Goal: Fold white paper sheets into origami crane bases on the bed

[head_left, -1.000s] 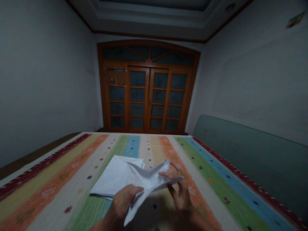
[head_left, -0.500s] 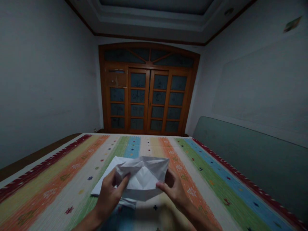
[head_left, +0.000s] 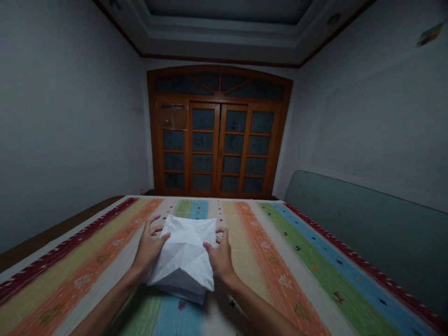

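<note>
A creased, folded sheet of white paper (head_left: 187, 245) spans the space between my two hands, its creases meeting near the middle. My left hand (head_left: 149, 245) has its thumb on the paper's left edge, with the fingers curled beyond that edge. On the opposite side, my right hand (head_left: 221, 256) presses its thumb on the right edge, fingers partly hidden behind. A greyer layer shows below the near edge; I cannot tell whether it is part of the folded sheet or other paper underneath.
A striped, patterned cloth (head_left: 269, 266) covers the table. A grey-green panel (head_left: 367, 224) runs along the right side. Wooden doors with glass panes (head_left: 217, 149) stand beyond the far edge, and a white wall (head_left: 70, 121) rises at the left.
Both hands have moved left and slightly away with the folded paper, which now lies flatter and shows its creased face. The white papers that lay at the left are now largely covered.
</note>
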Available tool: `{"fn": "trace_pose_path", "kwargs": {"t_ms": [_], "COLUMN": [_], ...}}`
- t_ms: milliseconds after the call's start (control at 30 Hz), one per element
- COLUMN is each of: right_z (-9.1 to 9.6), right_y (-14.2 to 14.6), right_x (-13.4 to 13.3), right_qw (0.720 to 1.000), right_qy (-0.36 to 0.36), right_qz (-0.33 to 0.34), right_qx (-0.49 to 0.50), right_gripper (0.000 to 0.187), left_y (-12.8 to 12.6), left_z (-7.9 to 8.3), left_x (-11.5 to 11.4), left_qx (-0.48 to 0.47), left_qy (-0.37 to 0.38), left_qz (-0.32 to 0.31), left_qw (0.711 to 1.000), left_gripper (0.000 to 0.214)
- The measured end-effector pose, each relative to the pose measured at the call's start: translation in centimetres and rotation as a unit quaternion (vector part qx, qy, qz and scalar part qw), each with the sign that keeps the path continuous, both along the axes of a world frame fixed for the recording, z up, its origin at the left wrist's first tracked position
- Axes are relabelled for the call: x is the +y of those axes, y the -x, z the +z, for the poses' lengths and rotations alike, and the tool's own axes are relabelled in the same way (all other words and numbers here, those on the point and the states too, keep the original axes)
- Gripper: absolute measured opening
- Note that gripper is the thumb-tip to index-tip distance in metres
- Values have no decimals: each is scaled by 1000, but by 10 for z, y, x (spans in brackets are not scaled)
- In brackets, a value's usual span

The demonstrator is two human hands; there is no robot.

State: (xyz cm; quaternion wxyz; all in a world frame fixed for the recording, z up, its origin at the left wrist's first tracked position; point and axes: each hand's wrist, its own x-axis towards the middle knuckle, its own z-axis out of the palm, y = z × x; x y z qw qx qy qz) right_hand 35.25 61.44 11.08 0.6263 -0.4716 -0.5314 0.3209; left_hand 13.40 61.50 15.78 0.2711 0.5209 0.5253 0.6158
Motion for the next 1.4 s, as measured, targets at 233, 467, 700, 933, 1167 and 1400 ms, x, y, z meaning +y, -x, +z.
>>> {"fn": "trace_pose_path", "kwargs": {"t_ms": [233,467,700,933,1167,1400], "right_z": [-21,-36,-45,-41,-32,-43], "right_y": [10,13,10,12,25,36], "right_x": [16,12,7,1,0,-1], "right_qw": [997,992,927,880,853,847], "right_qy": [11,1,32,69,16,11], "right_qz": [-40,-21,-39,-69,51,106], "right_qx": [-60,-124,-373,-464,-519,-520], "right_gripper": [41,84,65,41,38,51], "left_y": [15,26,12,-3,-5,8], "left_z": [-23,-46,-66,-66,-75,-98], "left_x": [16,28,12,-2,7,19], "left_qx": [77,197,382,529,598,603], "left_qy": [50,78,65,18,-35,-27], "left_qz": [-41,-43,-21,18,-100,-147], "left_qw": [995,976,922,848,794,783], "left_gripper": [48,27,33,42,40,44]}}
